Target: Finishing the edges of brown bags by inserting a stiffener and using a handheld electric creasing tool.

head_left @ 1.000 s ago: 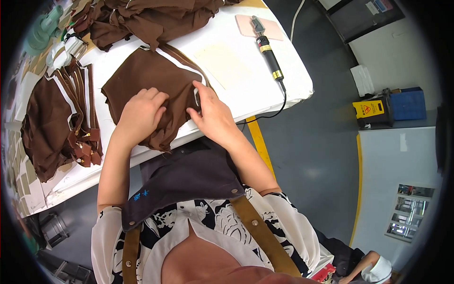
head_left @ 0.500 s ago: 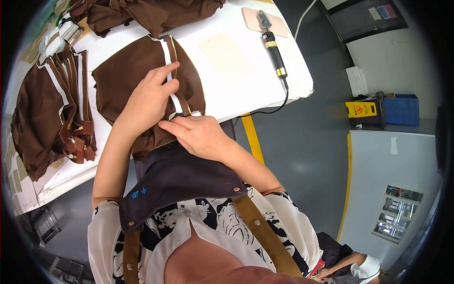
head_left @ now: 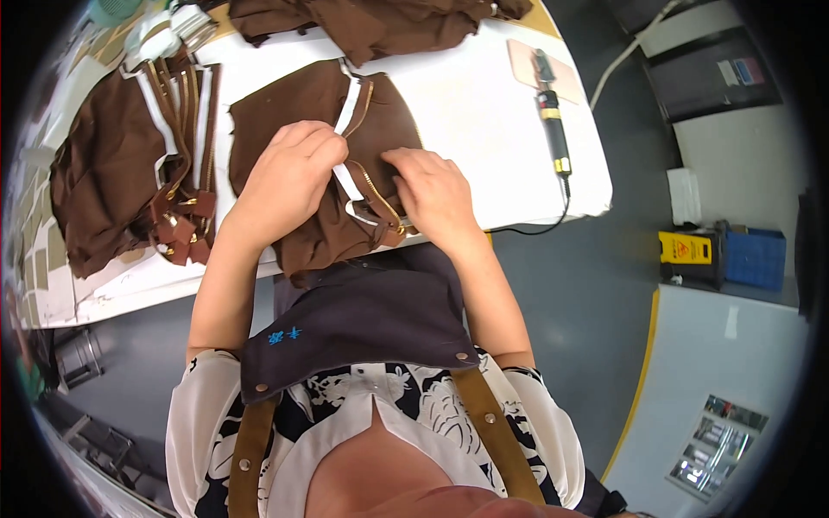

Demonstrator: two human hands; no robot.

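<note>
A brown fabric piece (head_left: 276,108) lies flat in front of me, a white strip (head_left: 348,181) running down it beside a gold-toothed zipper (head_left: 377,188). My left hand (head_left: 298,173) is closed over the middle of the strip, its fingertips pinching the strip and zipper edge and hiding that stretch. Above and below this hand the zipper bows outward from the strip. My right hand (head_left: 436,194) rests over the right side of the fabric, thumb and fingers loosely apart with nothing gripped. At the zipper's near end sits a gold slider (head_left: 401,230).
More brown zippered pieces (head_left: 108,173) with brown tabs (head_left: 177,229) lie at the left on the white table (head_left: 484,112). Brown fabric (head_left: 380,26) is heaped at the far side. A black corded hand tool (head_left: 553,129) rests on a pink pad (head_left: 522,65) at the right.
My right hand has left the zipper's near end and moved right and away from me, its fingers opening. My left hand's outstretched finger has curled in onto the strip. The view has shifted.
</note>
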